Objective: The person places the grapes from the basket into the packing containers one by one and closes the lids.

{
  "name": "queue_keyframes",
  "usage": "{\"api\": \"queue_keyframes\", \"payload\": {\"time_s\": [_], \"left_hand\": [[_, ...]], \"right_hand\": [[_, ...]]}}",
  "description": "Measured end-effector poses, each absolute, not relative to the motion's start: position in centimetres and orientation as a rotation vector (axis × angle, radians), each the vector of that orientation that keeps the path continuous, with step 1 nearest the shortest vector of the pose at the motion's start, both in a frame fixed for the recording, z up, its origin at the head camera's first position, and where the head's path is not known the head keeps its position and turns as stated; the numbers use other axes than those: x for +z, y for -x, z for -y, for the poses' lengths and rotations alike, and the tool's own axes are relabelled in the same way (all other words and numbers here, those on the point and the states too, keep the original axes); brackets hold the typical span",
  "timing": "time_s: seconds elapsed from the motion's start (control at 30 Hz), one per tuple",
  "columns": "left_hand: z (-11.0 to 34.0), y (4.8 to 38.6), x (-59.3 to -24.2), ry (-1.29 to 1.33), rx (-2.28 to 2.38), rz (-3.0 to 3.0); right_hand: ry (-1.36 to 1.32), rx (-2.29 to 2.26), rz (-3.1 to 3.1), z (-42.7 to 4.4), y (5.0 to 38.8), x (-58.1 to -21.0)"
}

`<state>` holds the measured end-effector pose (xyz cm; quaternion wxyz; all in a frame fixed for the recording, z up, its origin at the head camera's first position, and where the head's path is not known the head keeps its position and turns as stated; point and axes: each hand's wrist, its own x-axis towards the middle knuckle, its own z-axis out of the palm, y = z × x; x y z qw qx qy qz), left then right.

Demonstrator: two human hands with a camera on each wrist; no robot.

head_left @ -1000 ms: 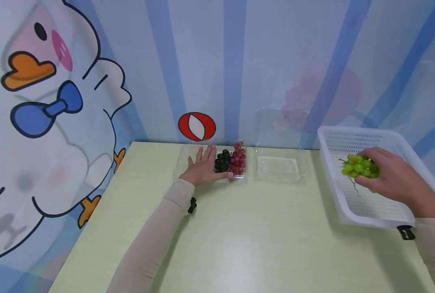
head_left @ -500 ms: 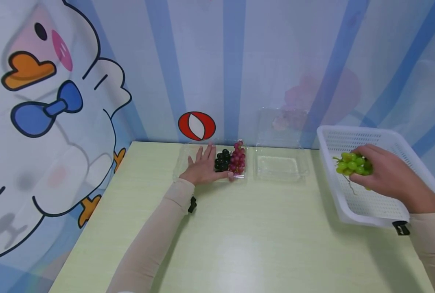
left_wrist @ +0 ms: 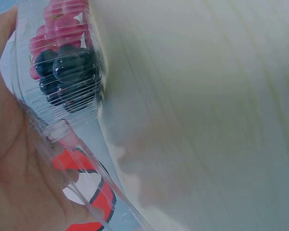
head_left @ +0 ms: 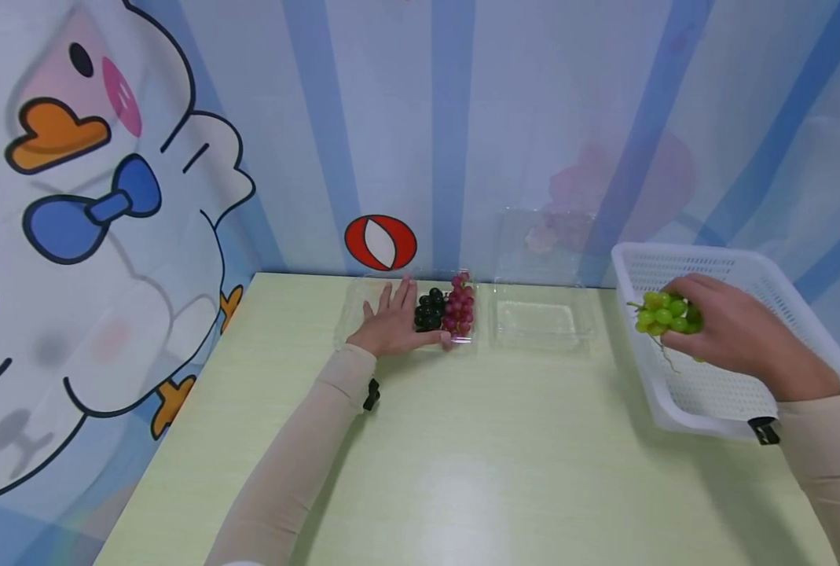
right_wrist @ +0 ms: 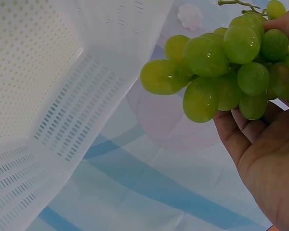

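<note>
My right hand (head_left: 741, 334) grips a bunch of green grapes (head_left: 663, 313) above the white basket, its bare stem sticking out to the left. In the right wrist view the green grapes (right_wrist: 207, 57) lie between my thumb and fingers. My left hand (head_left: 391, 324), fingers straight and spread, rests on a clear plastic box (left_wrist: 62, 120). Inside that box are black grapes (head_left: 430, 310) and, to their right, red grapes (head_left: 459, 306). The left thumb reaches along the box's front edge. A second clear box (head_left: 538, 321) stands to the right, lid raised, with no fruit in it.
The white perforated basket (head_left: 663, 405) stands at the right of the pale table (head_left: 462, 456), under my right hand. A printed cloth wall (head_left: 405, 126) with blue stripes rises behind the table's back edge.
My right hand has moved left with the green grapes, towards the basket's left rim. The left hand has stayed in place on the box.
</note>
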<state>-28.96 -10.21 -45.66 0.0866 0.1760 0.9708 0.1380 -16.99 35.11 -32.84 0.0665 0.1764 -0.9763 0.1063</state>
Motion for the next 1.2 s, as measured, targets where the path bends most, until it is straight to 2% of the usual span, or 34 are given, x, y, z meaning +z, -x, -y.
{"api": "queue_keyframes", "payload": {"time_s": [1.2], "left_hand": [[10.2, 29.2, -45.9, -0.504, 0.438, -2.877]], "right_hand": [[-0.617, 0.236, 3.071, -31.3, 20.5, -32.2]]}}
